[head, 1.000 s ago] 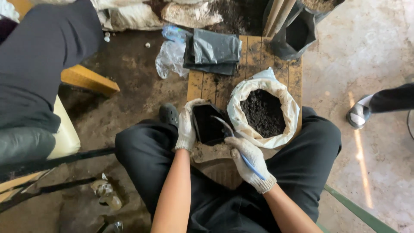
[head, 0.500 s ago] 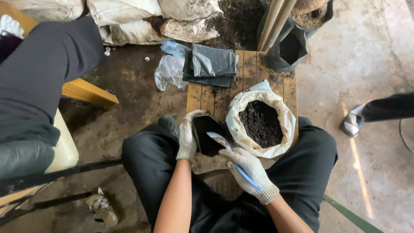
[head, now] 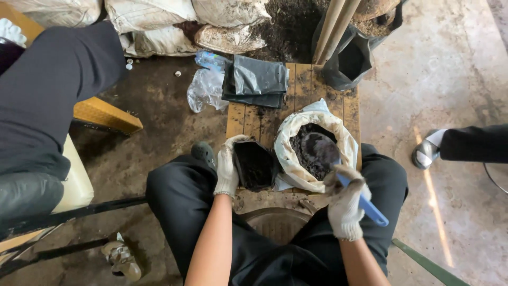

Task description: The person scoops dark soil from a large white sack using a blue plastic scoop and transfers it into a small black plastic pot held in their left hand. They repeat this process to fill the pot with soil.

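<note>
Gloved fingers (head: 346,182) of the right hand (head: 345,207) are curling tight around the blue handle of a scoop (head: 338,169), whose blade is digging into the dark soil (head: 312,151) inside the white sack (head: 296,167). The left hand (head: 227,167), gloved too, is wrapping its fingers around the rim of a small black planting bag (head: 255,165), holding its mouth open just beside the sack. Both are sitting on a low wooden pallet (head: 349,114) between the person's knees.

The step in hand looks like loading the scoop. The next move is calling for a level lift, a short swing left over the sack's rolled edge, and a tip into the open mouth, with the left hand keeping the thin bag upright so nothing spills.

Farther along the pallet, a stack of folded black bags (head: 259,79) is lying flat, with a clear plastic bag (head: 205,90) beside it on the floor. Beyond those, an open black bag (head: 352,61) and grubby white sacks (head: 153,21) are standing against a heap of earth.
</note>
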